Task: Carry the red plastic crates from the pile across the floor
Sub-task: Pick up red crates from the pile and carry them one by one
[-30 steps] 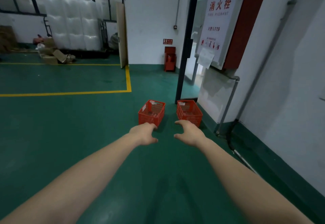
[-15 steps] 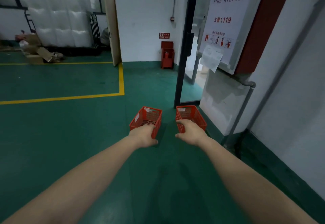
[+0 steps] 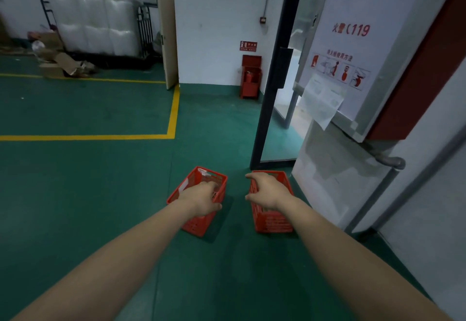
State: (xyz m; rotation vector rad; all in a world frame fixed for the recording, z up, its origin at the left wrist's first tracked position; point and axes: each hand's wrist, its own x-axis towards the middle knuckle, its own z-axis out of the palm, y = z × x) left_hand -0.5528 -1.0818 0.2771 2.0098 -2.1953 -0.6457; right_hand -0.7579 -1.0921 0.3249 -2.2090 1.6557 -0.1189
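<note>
On the floor, crates lie beneath both hands.

Left crate and right crate are being shown side by side, apart, on the floor before a doorway.

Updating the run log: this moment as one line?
step: pre-grasp | left hand: open, over left crate | right hand: open, over right crate | crates: apart, on floor

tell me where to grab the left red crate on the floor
Grip the left crate by its top rim, coming down from above: it stands upright on the floor, open top up, with mesh walls below the rim. The left hand hovers over it.
</note>
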